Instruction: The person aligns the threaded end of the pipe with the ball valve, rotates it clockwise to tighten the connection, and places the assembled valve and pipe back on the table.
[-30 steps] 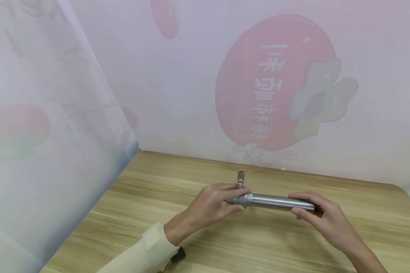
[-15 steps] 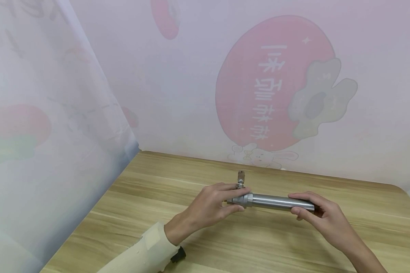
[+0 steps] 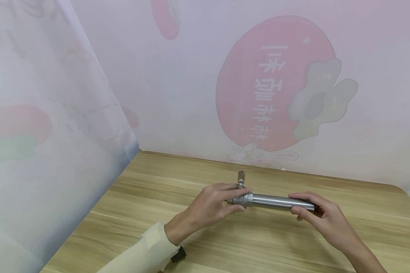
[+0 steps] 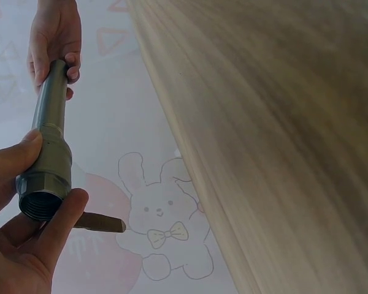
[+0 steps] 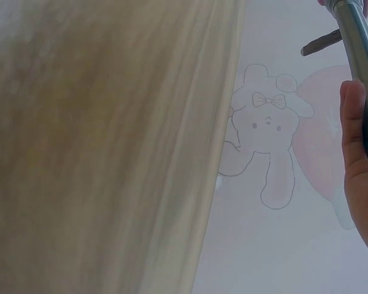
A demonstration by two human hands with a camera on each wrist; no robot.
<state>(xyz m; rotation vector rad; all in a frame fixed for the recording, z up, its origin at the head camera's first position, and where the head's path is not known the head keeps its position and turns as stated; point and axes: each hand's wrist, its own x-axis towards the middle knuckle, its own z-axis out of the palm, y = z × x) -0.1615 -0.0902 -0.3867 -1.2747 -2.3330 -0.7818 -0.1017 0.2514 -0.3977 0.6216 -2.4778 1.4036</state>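
A metal ball valve is joined to a smooth steel pipe, held level above the table. My left hand grips the valve, thumb on one side and fingers on the other. The valve's flat lever handle sticks out toward the far side, brownish in colour. In the left wrist view the valve's threaded mouth faces the camera. My right hand holds the pipe's right end between thumb and fingers. The right wrist view shows that end of the pipe alongside a finger.
Beneath the hands lies a wood-grain table with a rounded far right corner. A printed curtain hangs behind it, and another on the left. A small black object shows beside the left sleeve.
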